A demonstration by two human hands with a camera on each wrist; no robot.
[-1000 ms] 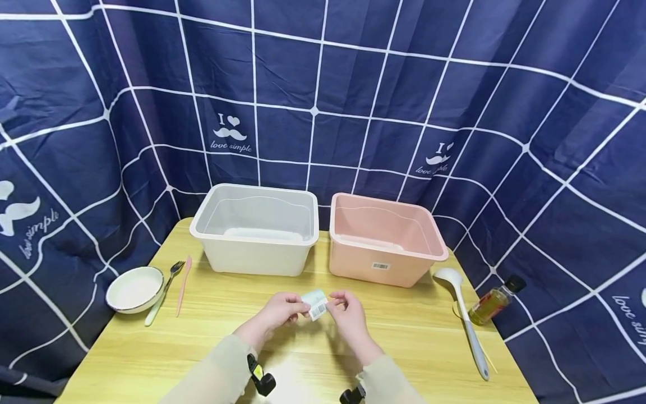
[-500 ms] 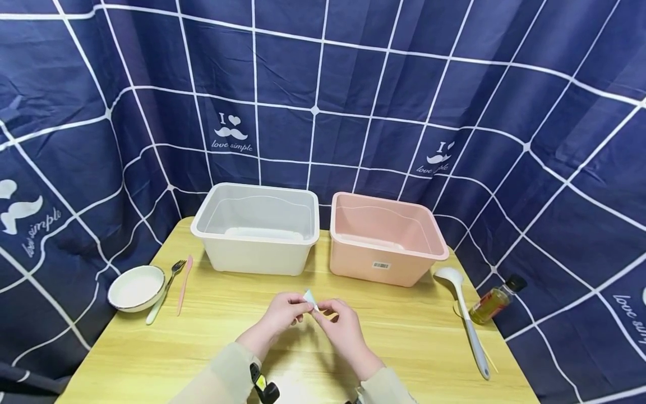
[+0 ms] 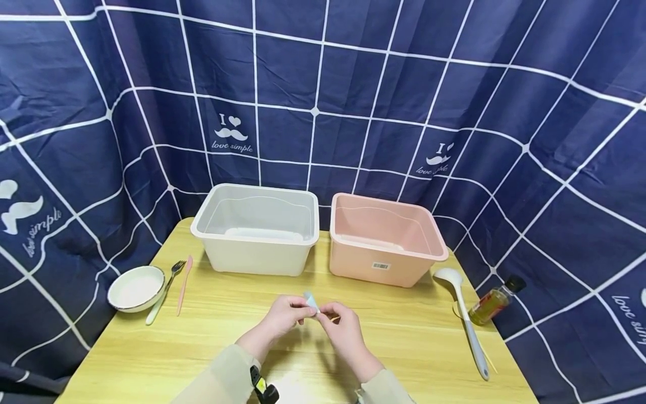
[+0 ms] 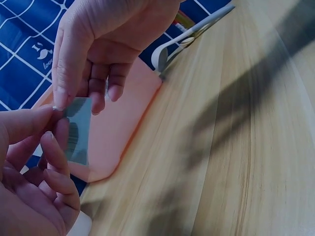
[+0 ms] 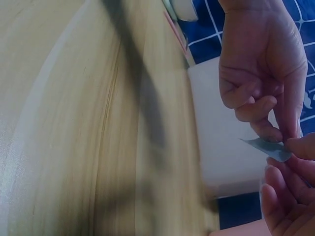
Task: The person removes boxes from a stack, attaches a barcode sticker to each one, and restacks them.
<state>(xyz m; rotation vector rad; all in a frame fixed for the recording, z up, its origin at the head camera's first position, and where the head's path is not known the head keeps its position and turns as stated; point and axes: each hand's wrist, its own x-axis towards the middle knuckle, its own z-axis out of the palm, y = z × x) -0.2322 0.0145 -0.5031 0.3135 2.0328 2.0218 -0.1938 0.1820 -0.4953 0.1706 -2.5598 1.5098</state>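
Head view showed the left hand (image 3: 284, 315) and the right hand (image 3: 343, 325) with their fingertips together at one edge of a small packet (image 3: 310, 301), each pinching it between thumb and finger. The packet was held over the middle of the table (image 3: 227, 348), on the near side of the white bin (image 3: 257, 257) and the pink bin (image 3: 383, 270).

A second earlier the hands had been farther apart, with the packet spread between them and its barcode facing up; now it stood turned to a narrow blue sliver, much as half a second before. The right hand had come left to meet the other.

The rest had stayed in place: bowl (image 3: 136, 288), fork (image 3: 165, 293) and knife (image 3: 184, 285) at left, ladle (image 3: 466, 320) and bottle (image 3: 490, 304) at right.
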